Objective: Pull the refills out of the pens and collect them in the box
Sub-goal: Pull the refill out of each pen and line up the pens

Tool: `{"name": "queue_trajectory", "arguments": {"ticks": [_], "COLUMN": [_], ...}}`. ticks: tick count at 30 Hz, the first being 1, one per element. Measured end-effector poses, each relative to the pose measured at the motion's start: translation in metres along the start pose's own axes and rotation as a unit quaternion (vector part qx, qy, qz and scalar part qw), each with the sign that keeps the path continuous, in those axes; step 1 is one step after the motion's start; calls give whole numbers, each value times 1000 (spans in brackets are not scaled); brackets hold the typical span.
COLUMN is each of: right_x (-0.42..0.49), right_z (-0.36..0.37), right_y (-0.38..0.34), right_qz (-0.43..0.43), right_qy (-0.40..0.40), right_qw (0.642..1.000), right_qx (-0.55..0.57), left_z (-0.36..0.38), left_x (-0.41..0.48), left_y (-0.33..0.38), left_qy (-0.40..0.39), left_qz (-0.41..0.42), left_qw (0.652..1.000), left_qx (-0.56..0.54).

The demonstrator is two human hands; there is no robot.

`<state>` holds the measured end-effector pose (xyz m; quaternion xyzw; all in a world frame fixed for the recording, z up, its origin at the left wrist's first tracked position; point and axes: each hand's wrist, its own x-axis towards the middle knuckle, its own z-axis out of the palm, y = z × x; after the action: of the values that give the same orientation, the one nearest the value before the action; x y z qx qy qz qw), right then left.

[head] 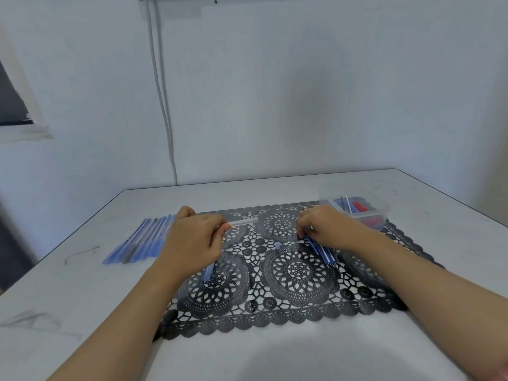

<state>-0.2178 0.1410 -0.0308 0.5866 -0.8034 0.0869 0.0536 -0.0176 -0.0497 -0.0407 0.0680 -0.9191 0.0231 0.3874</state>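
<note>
Centre frame, on the black lace mat (298, 273), both hands were busy. The left hand (192, 239) had its fingers curled, pinching a clear pen barrel (243, 222) that stuck out sideways toward the right. A blue pen end (208, 272) poked out just below that hand, though whether it was held or simply lying on the mat could not be told. Over to the right of centre, the right hand (325, 229) was clenched around a bundle of refills (324, 253), blue and white, fanning out from under the palm toward the lower right. Between the two hands, a small pale cap (277, 245) sat alone on the mat. Up in the right of the frame, just beyond the right hand, the clear plastic box (383, 213) stood at the mat's far corner, with a couple of thin refills and some red and blue pieces inside. Off to the left, on the white table (275, 353), a row of blue pens (143, 240) lay side by side, close behind the left hand.
</note>
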Motion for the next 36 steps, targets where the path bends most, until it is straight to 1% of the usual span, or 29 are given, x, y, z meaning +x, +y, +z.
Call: {"name": "queue_trajectory", "arguments": {"ticks": [8, 13, 18, 20, 22, 23, 25, 26, 28, 29, 31, 34, 36], "right_x": [-2, -4, -3, -2, -2, -1, 1, 2, 3, 4, 5, 7, 7], "right_z": [2, 1, 1, -1, -5, -9, -18, -22, -31, -35, -40, -37, -32], "right_y": [1, -1, 2, 1, 0, 0, 2, 6, 16, 22, 36, 50, 52], "right_qz": [-25, -14, 14, 24, 57, 81, 141, 173, 223, 245, 292, 347, 373], "right_qy": [-13, -12, 8, 37, 96, 141, 236, 267, 289, 282, 241, 140, 92], "right_qw": [1000, 1000, 1000, 999, 992, 983, 953, 937, 917, 915, 916, 925, 922], "right_qx": [-15, -16, -9, 10, 52, 80, 126, 144, 159, 154, 131, 69, 42], "left_z": [-2, -2, -1, -1, -1, -1, 0, 1, 2, 3, 3, 4, 5], "left_x": [0, 0, -1, -1, 0, 0, -1, -1, -1, -1, -1, -1, -2], "left_y": [-1, 0, -1, 0, 0, 0, 0, -1, -1, -1, -1, -1, -2], "left_qy": [0, 0, 1, 1, 4, 6, 7, 7, 7, 6, 7, 5, 6], "left_qz": [-4, -2, -2, -2, 1, 2, 4, 4, 4, 4, 4, 3, 5], "left_qw": [1000, 1000, 1000, 1000, 1000, 1000, 1000, 1000, 1000, 1000, 1000, 1000, 1000], "left_qx": [2, 4, 4, 1, 1, 2, 4, 4, 6, 7, 9, 10, 11]}}
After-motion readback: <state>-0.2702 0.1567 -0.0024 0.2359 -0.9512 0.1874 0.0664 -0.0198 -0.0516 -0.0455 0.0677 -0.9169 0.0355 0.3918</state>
